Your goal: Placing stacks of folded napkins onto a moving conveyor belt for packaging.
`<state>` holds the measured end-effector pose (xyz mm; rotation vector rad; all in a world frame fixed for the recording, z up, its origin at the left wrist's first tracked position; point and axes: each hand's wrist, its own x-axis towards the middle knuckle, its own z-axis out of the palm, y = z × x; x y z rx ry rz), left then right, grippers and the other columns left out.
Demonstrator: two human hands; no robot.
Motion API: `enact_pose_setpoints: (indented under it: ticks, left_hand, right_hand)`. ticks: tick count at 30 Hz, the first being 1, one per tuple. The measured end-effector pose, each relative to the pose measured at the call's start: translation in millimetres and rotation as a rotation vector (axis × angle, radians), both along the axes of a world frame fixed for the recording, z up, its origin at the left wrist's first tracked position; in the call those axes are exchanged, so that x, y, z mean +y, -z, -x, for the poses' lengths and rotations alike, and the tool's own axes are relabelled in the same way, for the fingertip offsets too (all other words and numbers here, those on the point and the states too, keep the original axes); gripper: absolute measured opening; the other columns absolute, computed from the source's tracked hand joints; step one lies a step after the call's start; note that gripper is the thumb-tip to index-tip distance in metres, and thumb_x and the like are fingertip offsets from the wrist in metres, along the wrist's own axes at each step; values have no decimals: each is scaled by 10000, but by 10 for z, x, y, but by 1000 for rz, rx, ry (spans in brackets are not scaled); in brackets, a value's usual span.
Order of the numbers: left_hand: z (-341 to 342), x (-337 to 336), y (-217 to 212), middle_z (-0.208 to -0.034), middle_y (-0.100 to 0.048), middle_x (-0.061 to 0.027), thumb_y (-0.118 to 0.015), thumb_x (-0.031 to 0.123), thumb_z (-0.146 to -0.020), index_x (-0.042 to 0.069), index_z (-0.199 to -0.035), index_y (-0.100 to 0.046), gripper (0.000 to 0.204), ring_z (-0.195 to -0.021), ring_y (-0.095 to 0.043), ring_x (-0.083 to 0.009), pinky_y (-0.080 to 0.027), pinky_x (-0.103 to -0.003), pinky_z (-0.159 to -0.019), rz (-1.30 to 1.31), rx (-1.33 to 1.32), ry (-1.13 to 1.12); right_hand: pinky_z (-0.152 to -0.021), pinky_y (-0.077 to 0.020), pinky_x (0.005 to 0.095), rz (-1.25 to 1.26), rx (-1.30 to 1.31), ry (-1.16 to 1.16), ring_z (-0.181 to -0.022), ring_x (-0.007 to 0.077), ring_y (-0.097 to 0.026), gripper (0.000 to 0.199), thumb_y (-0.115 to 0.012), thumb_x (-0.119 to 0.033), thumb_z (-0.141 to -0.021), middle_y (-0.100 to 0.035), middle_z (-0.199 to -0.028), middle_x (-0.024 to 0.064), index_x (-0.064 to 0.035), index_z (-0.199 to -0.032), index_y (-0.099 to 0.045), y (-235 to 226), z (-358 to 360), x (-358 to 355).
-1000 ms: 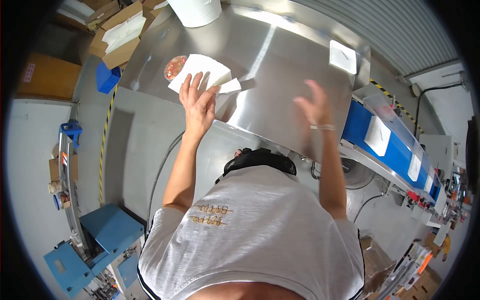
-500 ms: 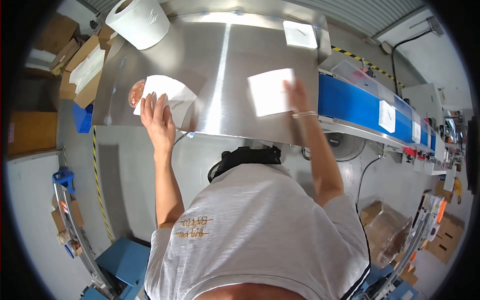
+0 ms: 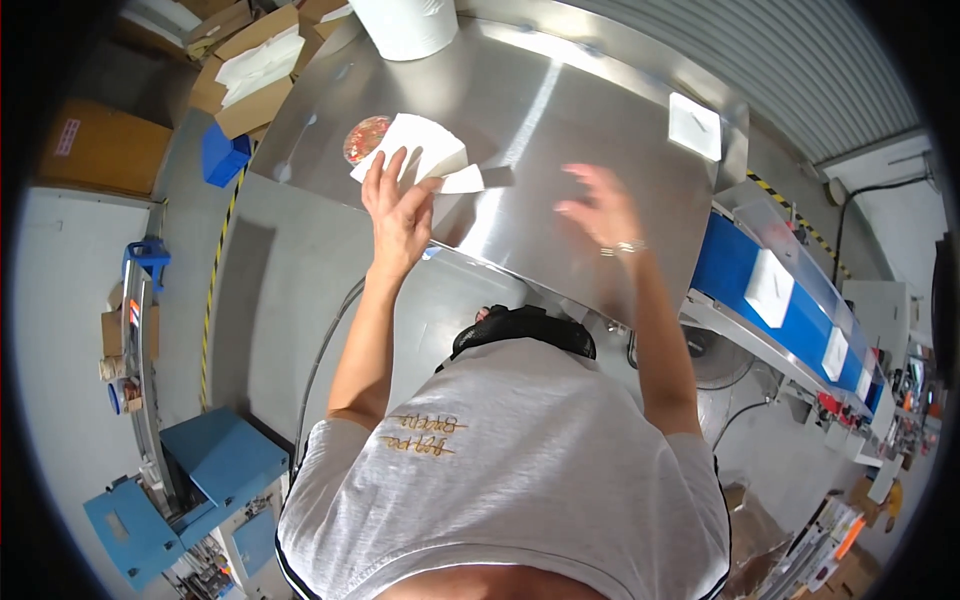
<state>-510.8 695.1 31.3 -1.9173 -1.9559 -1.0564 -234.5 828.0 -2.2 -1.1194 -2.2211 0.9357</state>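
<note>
My left hand is at the left part of the steel table, its thumb and fingers closed on some white paper sheets. These are fanned, and a corner stands out to the right of the thumb. Partly under their left edge shows a round, red-patterned disc; I cannot make out what it is. My right hand hovers over the table's right half, blurred by motion. It is empty, with thumb and fingers apart.
A large white roll stands at the back left, near an open carton of white sheets. At the far right corner lies a white square piece. A blue conveyor belt carries several white pieces to my right.
The white square has left my right hand, which now opens in the air. My left thumb and fingers have closed more around the sheets. The whole view has turned.
</note>
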Motion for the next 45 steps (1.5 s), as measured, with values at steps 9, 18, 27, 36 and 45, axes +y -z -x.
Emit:
enact_pose_setpoints:
  ticks: [9,18,27,36,45]
  left_hand:
    - [157,47,-150,-1457,-291,-186,-789,317,-666,179,-1202,-619,579,-1351,-223,-420,-202,-540,-1067,70,13,7]
    - [255,199,-225,-1270,-514,-179,-707,87,-711,47,-1307,-443,653,-1152,-513,-357,-419,-434,-972,162,-192,34]
    - [-1602,207,27,-1103,-569,-150,-677,79,-730,71,-1165,-547,454,-1057,-497,-324,-414,-419,-920,168,-312,47]
    - [-2647,18,41,-1303,-436,-172,-695,35,-736,193,-1190,-621,486,-1166,-433,-355,-364,-447,-980,217,-324,226]
    - [-2661,-21,62,-1408,-371,-178,-687,17,-745,206,-1084,-707,389,-1236,-389,-344,-318,-437,-1016,162,-341,281]
  right_hand:
    - [-895,-454,349,58,351,-264,-1103,239,-542,376,-739,-189,-760,-576,-1150,100,-77,-1091,-599,193,944,47]
    - [-689,-467,281,268,579,368,-746,116,-556,334,-638,-298,-886,-613,-824,58,-16,-1054,-575,587,-679,88]
    - [-704,-492,329,193,182,989,-743,208,-619,397,-650,-380,-845,-666,-866,116,-46,-1059,-628,487,-2790,5]
    - [-870,-453,472,-331,-562,1115,-1091,401,-533,623,-644,-451,-805,-549,-1249,179,-48,-1260,-505,406,-3376,14]
    - [-812,-490,300,118,273,155,-1013,182,-590,552,-771,-131,-743,-581,-1224,42,-103,-1239,-531,-133,-2140,-575]
